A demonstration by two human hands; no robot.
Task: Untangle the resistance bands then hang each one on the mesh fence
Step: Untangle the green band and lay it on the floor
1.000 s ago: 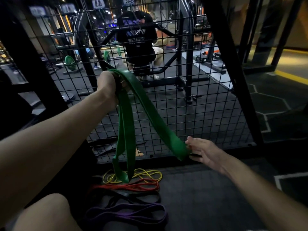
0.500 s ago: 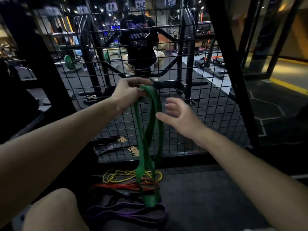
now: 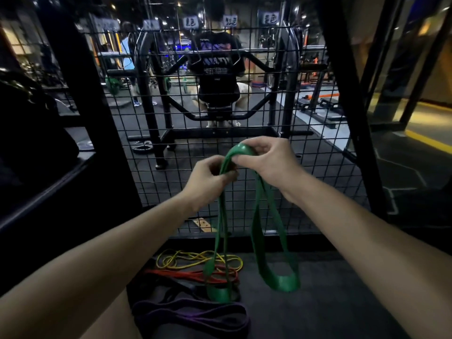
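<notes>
I pinch the green band (image 3: 256,216) with my left hand (image 3: 208,177) and right hand (image 3: 266,160). I should loop its top fold through the fence (image 3: 318,167), keeping both pinches tight.

A gym: weight rack (image 3: 156,99), plates (image 3: 143,150), mesh fence (image 3: 305,182)

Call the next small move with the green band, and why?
Probably lift the green band to the mesh fence and hook its top fold on. Both hands, left hand and right hand, pinch that fold; two free loops hang below, and yellow band and red band wait on the floor.
</notes>
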